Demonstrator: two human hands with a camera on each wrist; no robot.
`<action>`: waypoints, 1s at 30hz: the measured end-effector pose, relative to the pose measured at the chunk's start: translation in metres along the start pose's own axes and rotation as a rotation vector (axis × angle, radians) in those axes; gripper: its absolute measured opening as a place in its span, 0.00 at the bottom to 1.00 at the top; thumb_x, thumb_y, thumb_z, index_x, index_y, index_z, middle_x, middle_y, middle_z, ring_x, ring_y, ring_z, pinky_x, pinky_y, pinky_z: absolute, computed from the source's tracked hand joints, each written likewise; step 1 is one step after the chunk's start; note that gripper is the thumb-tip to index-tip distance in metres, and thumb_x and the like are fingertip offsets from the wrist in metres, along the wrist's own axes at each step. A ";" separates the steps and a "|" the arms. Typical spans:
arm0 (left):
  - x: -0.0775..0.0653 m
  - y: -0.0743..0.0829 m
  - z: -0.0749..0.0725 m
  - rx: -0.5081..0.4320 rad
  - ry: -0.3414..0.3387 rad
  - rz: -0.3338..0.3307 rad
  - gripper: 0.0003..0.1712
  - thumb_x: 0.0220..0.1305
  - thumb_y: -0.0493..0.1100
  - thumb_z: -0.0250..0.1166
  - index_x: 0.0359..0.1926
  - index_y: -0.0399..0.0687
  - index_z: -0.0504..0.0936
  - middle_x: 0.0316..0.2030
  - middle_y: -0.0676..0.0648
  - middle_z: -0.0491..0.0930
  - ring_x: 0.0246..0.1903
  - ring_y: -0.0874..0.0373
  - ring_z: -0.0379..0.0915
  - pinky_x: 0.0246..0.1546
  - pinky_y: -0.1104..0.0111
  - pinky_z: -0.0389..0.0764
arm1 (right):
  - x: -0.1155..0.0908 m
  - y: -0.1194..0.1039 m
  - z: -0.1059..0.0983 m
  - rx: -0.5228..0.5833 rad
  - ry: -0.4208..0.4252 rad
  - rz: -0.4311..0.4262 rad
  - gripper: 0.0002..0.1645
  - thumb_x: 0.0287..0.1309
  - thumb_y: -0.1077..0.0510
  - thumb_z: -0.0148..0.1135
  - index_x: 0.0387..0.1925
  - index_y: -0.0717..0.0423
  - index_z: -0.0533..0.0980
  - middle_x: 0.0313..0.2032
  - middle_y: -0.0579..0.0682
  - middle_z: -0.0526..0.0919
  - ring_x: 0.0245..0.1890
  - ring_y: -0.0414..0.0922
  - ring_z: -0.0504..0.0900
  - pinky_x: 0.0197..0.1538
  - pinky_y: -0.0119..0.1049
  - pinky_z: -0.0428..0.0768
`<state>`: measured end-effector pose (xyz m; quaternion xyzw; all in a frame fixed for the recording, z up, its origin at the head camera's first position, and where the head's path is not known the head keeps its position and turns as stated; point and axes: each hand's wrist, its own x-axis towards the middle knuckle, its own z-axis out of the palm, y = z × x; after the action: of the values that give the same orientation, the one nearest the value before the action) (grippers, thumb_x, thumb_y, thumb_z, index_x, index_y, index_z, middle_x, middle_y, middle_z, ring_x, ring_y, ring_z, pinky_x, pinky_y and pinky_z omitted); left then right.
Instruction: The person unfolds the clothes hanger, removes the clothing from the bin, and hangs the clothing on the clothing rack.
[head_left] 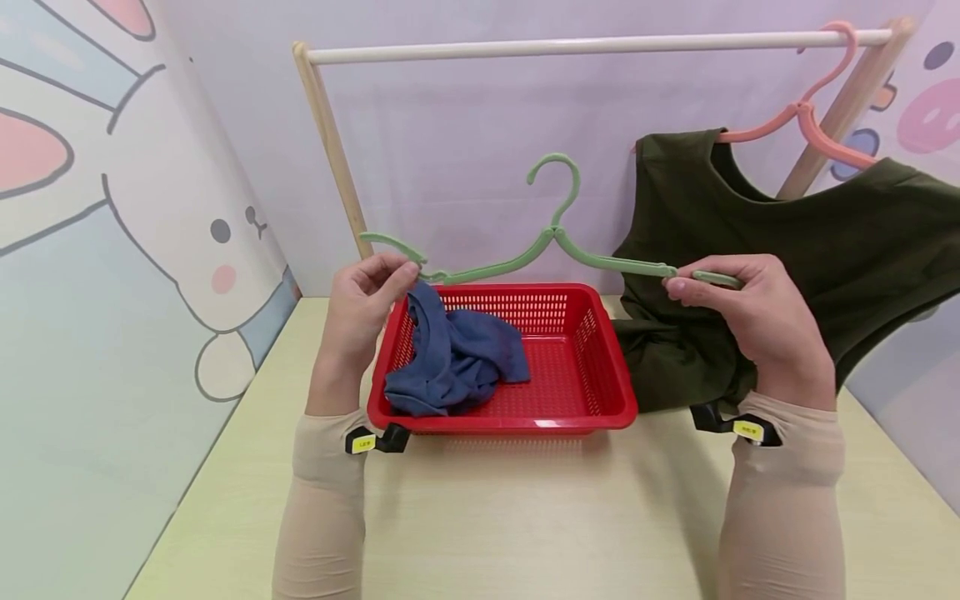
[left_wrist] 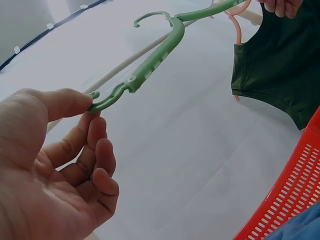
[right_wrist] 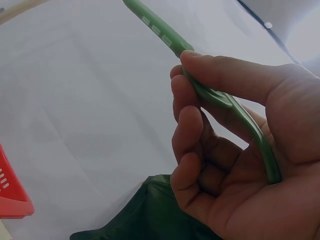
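Hanger of green moulded plastic [head_left: 555, 233] stretches crosswise between the two hands I watch from afar, its long axis running left to right and its hook upward. I see the left hand [head_left: 367, 292] pinching one outer end, the right hand [head_left: 765, 308] gripping the other between thumb and fingers. Crumpled blue fabric [head_left: 450, 367] lies below it in the head view, nearer the left hand, inside the left part of a red perforated plastic basket [head_left: 510, 423].
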<state>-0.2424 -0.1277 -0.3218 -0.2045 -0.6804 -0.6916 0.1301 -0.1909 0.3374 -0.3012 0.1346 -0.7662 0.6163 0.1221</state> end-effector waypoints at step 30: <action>-0.003 0.001 -0.010 0.066 -0.138 -0.128 0.06 0.70 0.38 0.74 0.46 0.45 0.94 0.39 0.49 0.88 0.43 0.51 0.80 0.44 0.67 0.85 | -0.002 0.002 -0.005 0.172 -0.027 -0.084 0.07 0.70 0.76 0.68 0.46 0.76 0.87 0.38 0.55 0.93 0.40 0.47 0.88 0.47 0.32 0.86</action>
<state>-0.2407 -0.1383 -0.3223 -0.2031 -0.7220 -0.6599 0.0452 -0.1899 0.3428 -0.3021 0.1848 -0.7057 0.6724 0.1255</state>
